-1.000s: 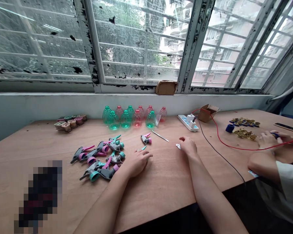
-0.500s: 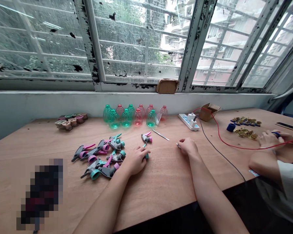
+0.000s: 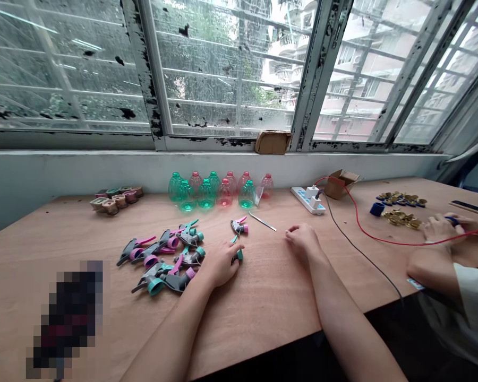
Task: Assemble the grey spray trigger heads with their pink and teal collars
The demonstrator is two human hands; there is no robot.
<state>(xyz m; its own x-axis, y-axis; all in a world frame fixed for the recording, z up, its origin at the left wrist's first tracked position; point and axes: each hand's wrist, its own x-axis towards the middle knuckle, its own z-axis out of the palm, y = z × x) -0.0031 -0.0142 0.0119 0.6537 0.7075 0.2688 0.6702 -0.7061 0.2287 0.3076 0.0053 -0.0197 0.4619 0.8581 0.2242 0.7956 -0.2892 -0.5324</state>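
My left hand (image 3: 221, 262) rests on the plywood table (image 3: 258, 297) just right of a pile of grey, pink and teal plastic spray triggers (image 3: 163, 260). Its fingertips curl over a thin teal plastic piece (image 3: 239, 254). A single spray trigger (image 3: 239, 227) lies beyond them, next to a slim metal tool (image 3: 262, 222). My right hand (image 3: 302, 241) sits on the table with loosely curled fingers. The small white piece seen there earlier is hidden.
Green and red plastic bottles (image 3: 207, 192) stand along the wall, with small nozzle parts (image 3: 115, 199) left of them. A power strip (image 3: 307, 200) feeds a black cable and red wire. A co-worker's hands (image 3: 440, 228) work beside brass fittings (image 3: 398, 217).
My left hand's fingers have come down over the teal piece, which has shifted toward me. My right hand has slid left and now covers the white piece.
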